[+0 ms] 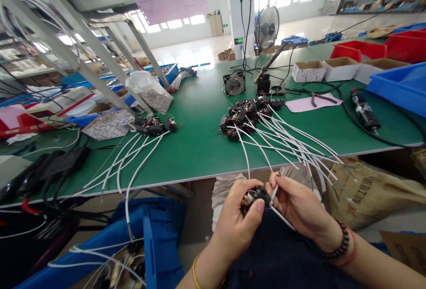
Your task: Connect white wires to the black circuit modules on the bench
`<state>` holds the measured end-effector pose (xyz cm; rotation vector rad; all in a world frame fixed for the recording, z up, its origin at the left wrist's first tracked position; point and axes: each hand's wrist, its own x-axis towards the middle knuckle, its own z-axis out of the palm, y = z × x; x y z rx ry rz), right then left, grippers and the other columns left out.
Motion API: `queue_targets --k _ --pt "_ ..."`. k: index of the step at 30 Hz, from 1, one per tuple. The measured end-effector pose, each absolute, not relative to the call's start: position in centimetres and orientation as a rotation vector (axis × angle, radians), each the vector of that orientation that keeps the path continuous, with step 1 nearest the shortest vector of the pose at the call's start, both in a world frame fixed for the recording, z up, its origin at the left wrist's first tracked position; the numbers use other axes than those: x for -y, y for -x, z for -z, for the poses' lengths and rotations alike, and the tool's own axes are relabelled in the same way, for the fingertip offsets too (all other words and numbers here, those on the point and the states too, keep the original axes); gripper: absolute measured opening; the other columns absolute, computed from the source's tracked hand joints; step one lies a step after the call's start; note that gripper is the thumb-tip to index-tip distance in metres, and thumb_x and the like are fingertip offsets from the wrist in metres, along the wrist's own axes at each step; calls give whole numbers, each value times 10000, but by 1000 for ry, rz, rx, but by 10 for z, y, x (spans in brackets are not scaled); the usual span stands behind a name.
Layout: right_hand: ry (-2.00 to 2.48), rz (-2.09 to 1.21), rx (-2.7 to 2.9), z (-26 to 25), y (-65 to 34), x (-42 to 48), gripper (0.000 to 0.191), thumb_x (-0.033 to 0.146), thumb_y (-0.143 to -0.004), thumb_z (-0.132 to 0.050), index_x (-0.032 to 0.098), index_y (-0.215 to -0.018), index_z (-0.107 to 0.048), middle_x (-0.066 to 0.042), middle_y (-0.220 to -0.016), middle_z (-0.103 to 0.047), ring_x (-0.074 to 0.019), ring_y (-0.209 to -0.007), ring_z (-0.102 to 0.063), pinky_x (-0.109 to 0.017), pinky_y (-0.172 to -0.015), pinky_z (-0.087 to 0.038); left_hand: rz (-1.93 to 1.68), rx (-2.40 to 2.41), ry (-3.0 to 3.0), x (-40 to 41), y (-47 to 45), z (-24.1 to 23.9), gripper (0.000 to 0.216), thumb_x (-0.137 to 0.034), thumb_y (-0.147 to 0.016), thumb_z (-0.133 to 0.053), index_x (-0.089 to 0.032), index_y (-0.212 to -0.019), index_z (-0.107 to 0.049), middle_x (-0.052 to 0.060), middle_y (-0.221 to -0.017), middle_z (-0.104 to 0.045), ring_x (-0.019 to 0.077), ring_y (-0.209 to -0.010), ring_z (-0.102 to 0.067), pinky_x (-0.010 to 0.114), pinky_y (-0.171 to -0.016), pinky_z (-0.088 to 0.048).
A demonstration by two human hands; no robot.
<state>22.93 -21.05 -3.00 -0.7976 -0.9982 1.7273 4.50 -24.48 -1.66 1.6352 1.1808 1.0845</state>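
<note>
Just in front of the bench edge, my left hand (233,224) is closed round a small black plastic part (262,194) with metal pieces and thin red wires. A white cable (283,219) runs from this part down to the right, under my right hand (301,207). My right fingers pinch a thin pale rod (275,192) against the part's right side; whether it is a tool or a length of cable I cannot tell. Beyond my hands lies a heap of similar black parts (242,113) with white cables trailing over the edge.
A smaller group of black parts (151,125) lies on the green bench (196,147) to the left. Behind stand a small fan (234,84) and a soldering iron (271,62). Pliers (322,99), an electric screwdriver (365,110) and a blue bin (401,87) are right; another blue bin (163,244) stands lower left.
</note>
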Motion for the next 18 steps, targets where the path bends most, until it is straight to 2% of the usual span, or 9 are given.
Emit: queue_targets --k 2,6,10,12,16,18 --pt "787 -1513 1074 29 -231 212 440 589 -1087 -623 211 -862 -607 -11 -722 -627 -156 -558 -558 -244 -521 -485 -1076 -1233 -1643 244 -45 15 299 -420 -1024 -583 -229 -1221 -700 65 -1132 -712 246 -1059 -660 363 -946 -487" --pt "688 -792 1592 18 -238 225 268 364 -1183 -480 239 -1004 -636 -38 -866 -673 -199 -735 -652 -304 -667 -554 -1049 -1352 -1658 243 -45 14 276 -407 -1012 -598 -231 -1198 -703 73 -1132 -709 259 -1068 -657 382 -958 -487" --pt "601 -501 1913 11 -237 231 224 281 -1167 -489 226 -1009 -637 -58 -860 -692 -214 -727 -651 -332 -667 -539 -1025 -1407 -1662 243 -46 16 280 -414 -1000 -624 -233 -1198 -705 74 -1123 -701 268 -1064 -659 396 -952 -491" --pt "638 -608 1845 13 -235 228 256 313 -1163 -508 223 -967 -646 -61 -847 -690 -215 -719 -646 -334 -665 -534 -1037 -1387 -1659 243 -46 17 278 -410 -1003 -625 -236 -1203 -706 71 -1123 -701 266 -1064 -659 394 -956 -490" --pt "768 -1528 1205 26 -230 216 415 548 -1118 -559 213 -878 -602 -25 -713 -633 -174 -559 -571 -268 -531 -490 -1092 -1198 -1645 246 -45 18 328 -457 -1025 -591 -242 -1246 -702 68 -1134 -708 261 -1065 -662 379 -943 -498" --pt "768 -1769 971 30 -230 213 456 609 -1061 -636 205 -856 -592 -6 -660 -607 -149 -501 -517 -234 -481 -447 -1098 -1154 -1642 246 -45 17 343 -474 -1028 -587 -243 -1252 -703 66 -1132 -707 258 -1059 -664 371 -931 -501"
